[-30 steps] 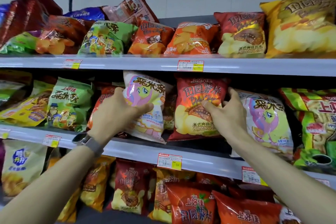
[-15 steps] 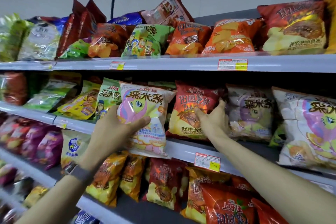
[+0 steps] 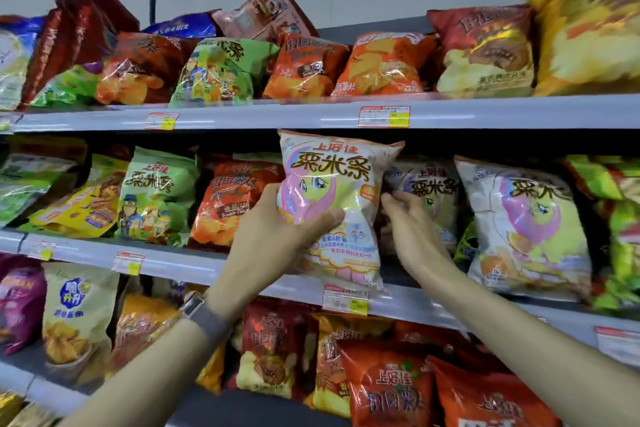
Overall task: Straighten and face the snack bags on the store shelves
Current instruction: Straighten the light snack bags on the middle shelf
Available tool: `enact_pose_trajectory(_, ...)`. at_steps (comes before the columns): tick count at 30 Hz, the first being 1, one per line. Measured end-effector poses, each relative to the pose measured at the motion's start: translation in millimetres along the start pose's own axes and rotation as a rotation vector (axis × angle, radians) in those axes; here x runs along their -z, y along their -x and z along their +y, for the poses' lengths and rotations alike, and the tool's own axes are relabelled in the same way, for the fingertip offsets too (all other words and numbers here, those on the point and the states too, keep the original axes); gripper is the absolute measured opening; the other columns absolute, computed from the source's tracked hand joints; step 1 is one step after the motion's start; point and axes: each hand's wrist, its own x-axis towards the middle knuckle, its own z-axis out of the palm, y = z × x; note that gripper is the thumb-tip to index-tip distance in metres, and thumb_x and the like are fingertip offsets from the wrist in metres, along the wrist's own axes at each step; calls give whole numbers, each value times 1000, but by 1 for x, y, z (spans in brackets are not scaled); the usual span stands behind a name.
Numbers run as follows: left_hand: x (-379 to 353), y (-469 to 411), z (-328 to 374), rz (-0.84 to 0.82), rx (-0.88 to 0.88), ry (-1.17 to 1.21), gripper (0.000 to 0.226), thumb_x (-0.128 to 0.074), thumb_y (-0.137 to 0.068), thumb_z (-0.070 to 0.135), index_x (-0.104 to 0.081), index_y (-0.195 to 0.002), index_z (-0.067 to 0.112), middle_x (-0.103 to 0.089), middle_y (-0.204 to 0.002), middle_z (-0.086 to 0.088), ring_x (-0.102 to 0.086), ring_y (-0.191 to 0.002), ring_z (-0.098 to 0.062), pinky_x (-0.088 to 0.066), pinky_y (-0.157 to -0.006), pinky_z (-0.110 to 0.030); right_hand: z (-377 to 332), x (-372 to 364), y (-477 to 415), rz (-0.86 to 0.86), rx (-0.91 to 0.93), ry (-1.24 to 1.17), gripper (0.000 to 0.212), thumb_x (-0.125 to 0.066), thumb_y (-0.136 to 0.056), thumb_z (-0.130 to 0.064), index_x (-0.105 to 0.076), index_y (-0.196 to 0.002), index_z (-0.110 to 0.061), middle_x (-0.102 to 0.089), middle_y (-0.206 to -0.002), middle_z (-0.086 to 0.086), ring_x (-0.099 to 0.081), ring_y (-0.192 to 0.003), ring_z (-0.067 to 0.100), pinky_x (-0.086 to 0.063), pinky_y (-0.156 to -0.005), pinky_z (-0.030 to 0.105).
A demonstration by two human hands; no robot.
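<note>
- Snack bag with a pink-maned pony print (image 3: 332,184) is held upright, front outward, just in front of the middle shelf (image 3: 194,263). Its top is just under the upper shelf's edge, and its bottom hangs over the lip near a price tag (image 3: 346,298).
- Left hand (image 3: 277,236) grasps the bag's lower left side, thumb across the front.
- Right hand (image 3: 415,232) sits just beside the bag's right edge, fingers loosely curved and holding nothing visible. Whether it touches the bag is unclear.
- Behind the right hand stands a matching pony bag (image 3: 429,191), and a larger one (image 3: 519,218) leans farther right. A red-orange bag (image 3: 225,204) stands to the left.
- Risk: only one hand carries the puffy, glossy bag, so it may slip and drop onto the lower shelf's bags (image 3: 273,350).
- Risk: a tighter squeeze to stop that slip could crush the snacks inside.
- Risk: the slot looks narrow, so pushing the bag in could tip or skew the neighbours on either side.
- Risk: the top seam may catch under the upper shelf and leave the bag tilted.
</note>
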Motion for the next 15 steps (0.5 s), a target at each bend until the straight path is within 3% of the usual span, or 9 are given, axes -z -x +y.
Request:
enact_pose_trajectory(3, -37, -8, 12, -28, -26, 73, 62, -84, -70, 71, -62, -117, 37, -74, -106, 19, -72, -89, -1, -61, -86, -39, -1, 36, 27, -27, 74, 82, 44, -35, -100, -71, -39, -135, -45, -59, -113, -27, -59, -97, -6, -42, -78, 17)
enact_pose_trajectory(4, -50, -11, 15, -38, -29, 98, 65, -83, -67, 74, -63, -117, 37, -75, -107, 19, -73, -93, -4, -61, -88, -41, -1, 47, 34, -27, 102, 118, 45, -34, -99, -71, -39, -136, -46, -58, -115, -28, -55, -96, -11, -40, -76, 15)
enact_pose_trajectory(8, -94, -16, 21, -100, -50, 140, 65, -82, -66, 76, -65, -117, 38, -76, -106, 19, -74, -94, -5, -61, -87, -41, 2, 83, 47, -37, 134, 203, 52, -37, -98, -72, -37, -144, -47, -57, -134, -22, -56, -120, 4, -44, -101, 34)
enact_pose_trajectory(10, -107, -17, 24, -100, -69, 144, 66, -82, -67, 75, -65, -118, 37, -76, -106, 20, -73, -94, -2, -61, -87, -41, 2, 97, 50, -51, 104, 189, 54, -39, -99, -69, -39, -147, -43, -54, -134, -24, -54, -120, 1, -40, -96, 25)
enact_pose_trajectory(12, -115, -17, 25, -92, -75, 168, 65, -85, -70, 69, -61, -120, 35, -74, -108, 19, -71, -95, -2, -60, -86, -37, 3, 108, 53, -80, 74, 186, 55, -36, -100, -68, -38, -149, -42, -49, -130, -26, -51, -105, -11, -34, -84, 10)
enact_pose_trajectory(15, -124, -16, 24, -93, -74, 174, 59, -86, -76, 59, -57, -119, 31, -71, -108, 16, -69, -93, -3, -53, -74, -26, 7, 115, 54, -110, 41, 171, 54, -32, -101, -64, -38, -149, -40, -49, -127, -23, -44, -89, -24, -36, -70, 1)
